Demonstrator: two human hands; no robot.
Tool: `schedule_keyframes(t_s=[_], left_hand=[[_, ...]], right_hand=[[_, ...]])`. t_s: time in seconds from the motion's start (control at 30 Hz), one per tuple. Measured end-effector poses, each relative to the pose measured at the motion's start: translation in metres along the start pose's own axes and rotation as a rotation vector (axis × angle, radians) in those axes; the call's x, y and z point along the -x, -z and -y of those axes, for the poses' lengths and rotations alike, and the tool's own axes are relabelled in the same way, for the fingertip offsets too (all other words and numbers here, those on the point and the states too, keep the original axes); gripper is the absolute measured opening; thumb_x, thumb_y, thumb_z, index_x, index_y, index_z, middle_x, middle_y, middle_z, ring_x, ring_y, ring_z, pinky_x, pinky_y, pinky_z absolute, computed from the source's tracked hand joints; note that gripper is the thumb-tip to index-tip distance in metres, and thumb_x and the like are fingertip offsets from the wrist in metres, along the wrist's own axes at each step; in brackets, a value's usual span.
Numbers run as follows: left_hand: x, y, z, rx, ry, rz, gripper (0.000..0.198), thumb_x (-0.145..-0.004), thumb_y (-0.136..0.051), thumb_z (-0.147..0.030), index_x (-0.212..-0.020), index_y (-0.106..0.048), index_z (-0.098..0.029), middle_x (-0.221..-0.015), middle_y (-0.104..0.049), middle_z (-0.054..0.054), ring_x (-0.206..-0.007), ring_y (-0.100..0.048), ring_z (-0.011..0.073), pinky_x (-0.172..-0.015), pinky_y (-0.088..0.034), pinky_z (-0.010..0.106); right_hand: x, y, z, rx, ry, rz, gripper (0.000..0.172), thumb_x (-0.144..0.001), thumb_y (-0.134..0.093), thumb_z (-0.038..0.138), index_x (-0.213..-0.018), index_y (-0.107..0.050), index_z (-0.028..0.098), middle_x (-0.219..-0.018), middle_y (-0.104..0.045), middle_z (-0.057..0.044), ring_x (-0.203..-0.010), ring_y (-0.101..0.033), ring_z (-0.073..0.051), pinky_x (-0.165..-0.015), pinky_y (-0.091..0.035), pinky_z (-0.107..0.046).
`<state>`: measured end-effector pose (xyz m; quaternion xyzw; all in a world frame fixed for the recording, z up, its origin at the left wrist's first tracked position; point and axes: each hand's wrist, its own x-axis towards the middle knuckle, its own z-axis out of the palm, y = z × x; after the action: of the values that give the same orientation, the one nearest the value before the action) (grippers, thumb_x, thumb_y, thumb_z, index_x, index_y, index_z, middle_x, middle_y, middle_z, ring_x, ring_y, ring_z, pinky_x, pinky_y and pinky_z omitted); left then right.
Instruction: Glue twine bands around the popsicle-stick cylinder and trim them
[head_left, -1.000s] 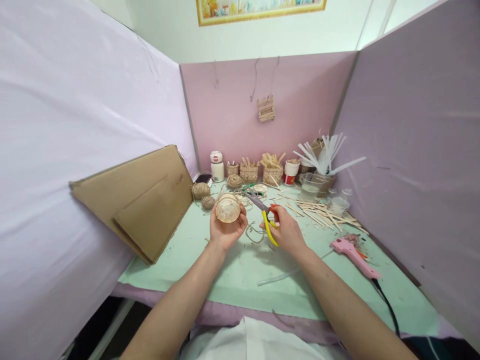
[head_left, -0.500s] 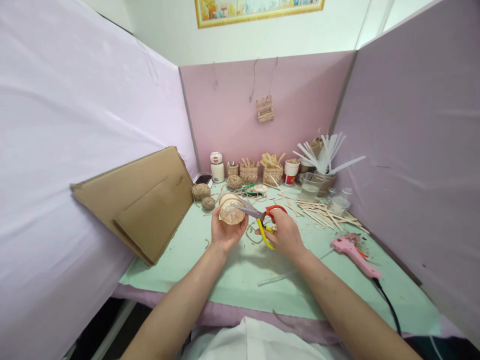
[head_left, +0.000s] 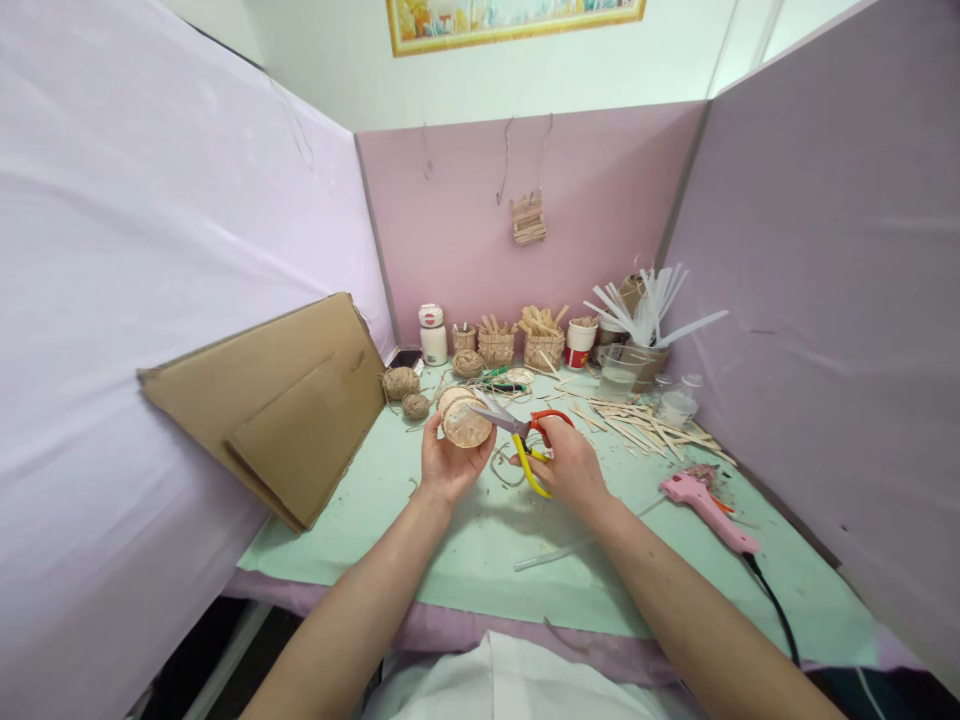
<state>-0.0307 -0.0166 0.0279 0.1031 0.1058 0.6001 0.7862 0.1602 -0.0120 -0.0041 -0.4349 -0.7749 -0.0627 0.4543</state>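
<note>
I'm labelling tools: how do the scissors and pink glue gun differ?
The scissors have yellow and red handles; the glue gun is pink. The scissors are in the right hand's grip, while the glue gun lies on the table. The glue gun has a black cord; the scissors have none. Both are handheld tools.

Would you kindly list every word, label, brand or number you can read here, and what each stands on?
No text can be read.
White bottle: a red mark near its top, too small and blurred to read.
Red-and-white cup: printed pattern, too small to read.
Scissors in the right hand: no lettering discernible.
Pink glue gun: no lettering discernible.
</note>
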Motion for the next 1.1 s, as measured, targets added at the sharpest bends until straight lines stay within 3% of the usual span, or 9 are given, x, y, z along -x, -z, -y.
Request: schedule_keyframes(t_s=[0.43, 0.83, 1.1], left_hand=[[-0.0012, 0.0024, 0.0007, -0.004, 0.003, 0.013, 0.037, -0.086, -0.052, -0.034, -0.118, -0.058, -0.018, -0.102, -0.072, 0.009, -0.098, -0.067, 0.0209, -0.090, -0.053, 0.035], [-0.0015, 0.0045, 0.0030, 0.046, -0.020, 0.045, 0.043, -0.091, -0.048, -0.038, -0.129, -0.052, -0.019, -0.109, -0.071, 0.010, -0.106, -0.065, 0.0214, -0.094, -0.052, 0.036], [-0.0019, 0.0035, 0.0038, 0.070, -0.026, 0.027, 0.039, -0.091, -0.049, -0.037, -0.125, -0.056, -0.019, -0.108, -0.071, 0.008, -0.108, -0.064, 0.0225, -0.093, -0.053, 0.036]], right_hand=[[-0.0012, 0.0041, 0.0017, 0.063, -0.016, 0.008, 0.027, -0.084, -0.059, 0.042, -0.093, -0.059, 0.018, -0.072, -0.064, -0.006, -0.066, -0.058, -0.021, -0.057, -0.037, -0.029], [-0.0008, 0.0077, 0.0059, 0.151, -0.004, 0.005, 0.022, -0.086, -0.056, 0.038, -0.096, -0.062, 0.019, -0.073, -0.065, -0.006, -0.070, -0.060, -0.022, -0.059, -0.038, -0.029], [-0.0007, 0.0080, 0.0071, 0.212, 0.008, -0.002, 0.024, -0.089, -0.054, 0.040, -0.094, -0.062, 0.018, -0.070, -0.066, -0.005, -0.066, -0.060, -0.021, -0.056, -0.035, -0.029]])
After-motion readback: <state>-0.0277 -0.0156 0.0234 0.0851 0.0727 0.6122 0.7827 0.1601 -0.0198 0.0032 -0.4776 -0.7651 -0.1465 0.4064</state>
